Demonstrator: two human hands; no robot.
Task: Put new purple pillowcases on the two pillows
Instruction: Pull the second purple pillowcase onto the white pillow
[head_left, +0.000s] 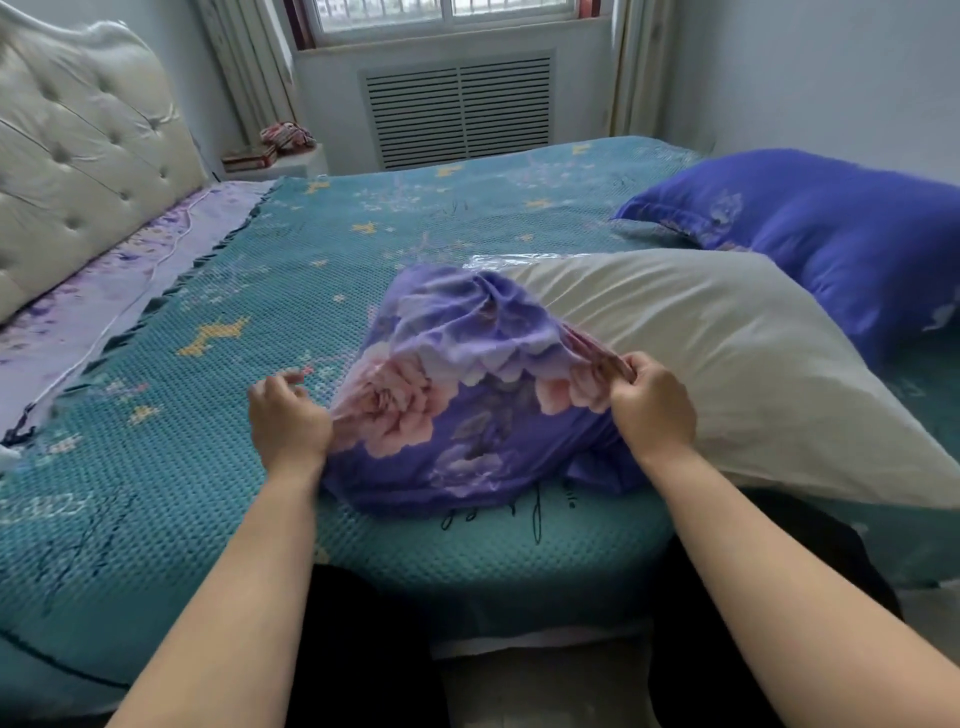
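Observation:
A bare cream pillow (727, 353) lies across the teal bedspread (182, 415), its near-left end inside a bunched purple floral pillowcase (457, 374). My left hand (288, 415) pinches the pillowcase's left edge. My right hand (652, 400) grips the gathered opening on the right, against the pillow. A second pillow (810, 234) in a purple case lies at the back right.
A tufted cream headboard (78, 140) stands at the left, with a lilac sheet strip (104, 291) beside it. A bedside table (280, 161) with folded cloth sits at the back, below a window and a radiator grille (457, 111). Clear plastic (498, 260) lies behind the pillow.

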